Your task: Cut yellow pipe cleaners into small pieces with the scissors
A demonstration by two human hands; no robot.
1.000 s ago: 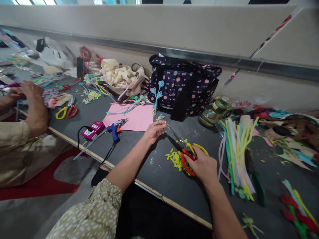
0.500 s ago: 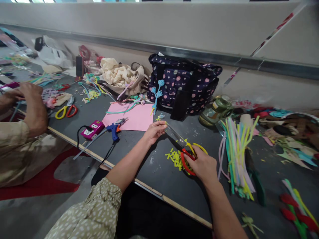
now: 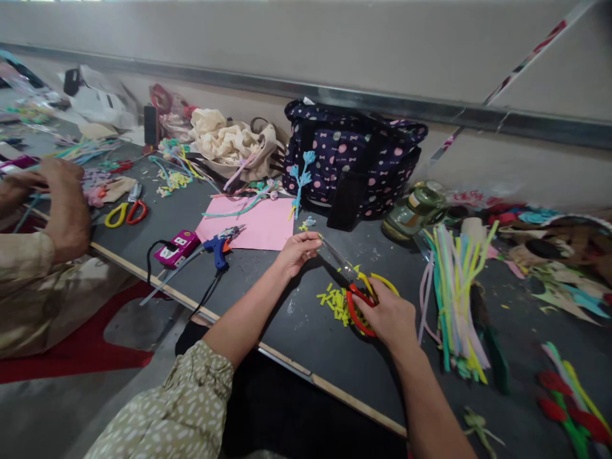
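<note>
My right hand (image 3: 389,312) is wrapped round the red and yellow handles of a pair of scissors (image 3: 340,260), whose blades point up and left. At the blade tips, my left hand (image 3: 299,252) is pinched on a tiny yellow piece, mostly hidden by the fingers. Under the scissors lies a pile of short yellow pieces (image 3: 337,305) on the dark table (image 3: 296,325). Beyond my left hand, a blue flower stem (image 3: 300,182) lies by a pink sheet (image 3: 258,229).
A blue glue gun (image 3: 218,250) and purple power strip (image 3: 176,248) are left of centre. Behind stand a patterned bag (image 3: 354,153) and green bottle (image 3: 414,210). Colourful fuzzy stems (image 3: 454,299) lie right. Another person's hands (image 3: 60,191) work at far left, near other scissors (image 3: 128,210).
</note>
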